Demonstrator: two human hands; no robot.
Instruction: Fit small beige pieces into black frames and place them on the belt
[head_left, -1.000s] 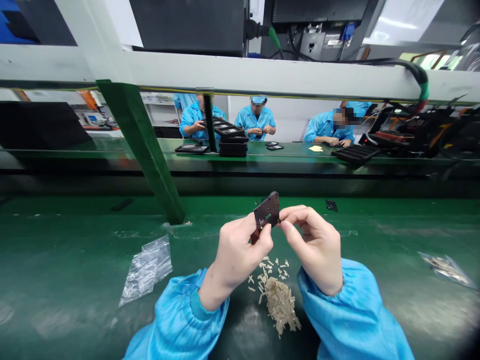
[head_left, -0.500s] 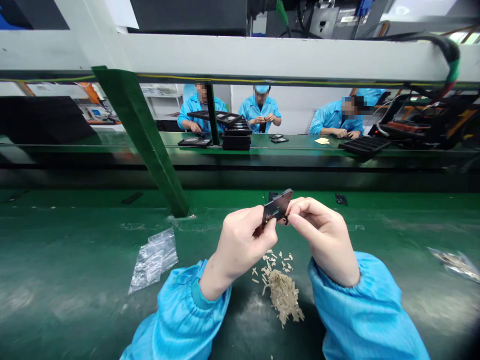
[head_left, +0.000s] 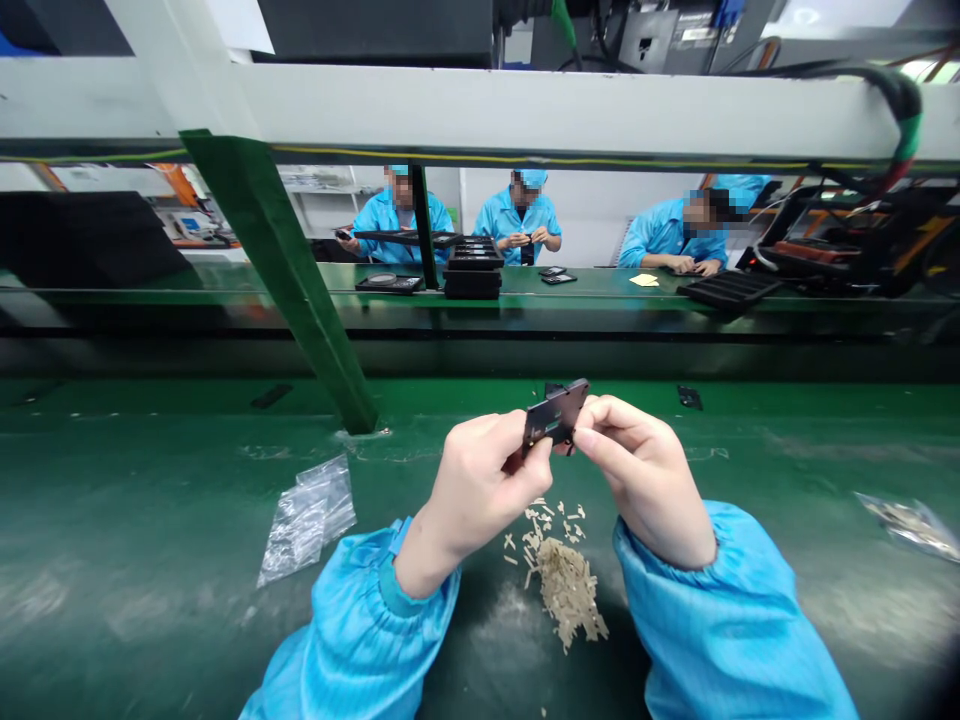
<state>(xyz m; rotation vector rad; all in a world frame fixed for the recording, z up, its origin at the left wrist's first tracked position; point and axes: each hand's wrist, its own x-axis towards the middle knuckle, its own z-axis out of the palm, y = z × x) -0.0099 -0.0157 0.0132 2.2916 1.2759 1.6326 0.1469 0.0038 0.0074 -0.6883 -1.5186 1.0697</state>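
Note:
My left hand [head_left: 480,485] pinches a small black plastic plate [head_left: 556,412] between thumb and fingers, holding it tilted above the green bench [head_left: 150,480]. My right hand [head_left: 643,470] is closed against the plate's right edge, its fingertips pressed on it. Whether those fingers also hold a smaller piece is hidden. Below both hands lies a heap of small tan parts [head_left: 566,590], with a few loose ones scattered above it. Blue sleeves cover both of my forearms.
An empty clear bag [head_left: 307,518] lies to the left, another bag with parts [head_left: 911,525] at the far right. A green slanted post [head_left: 285,290] rises ahead. Small black parts [head_left: 690,397] lie farther back. Three people in blue sit at the opposite bench with stacked black trays [head_left: 472,270].
The plate has been tipped from upright to a flatter tilt and shifted slightly right. Both hands stay closed on it. The view has dropped a little.

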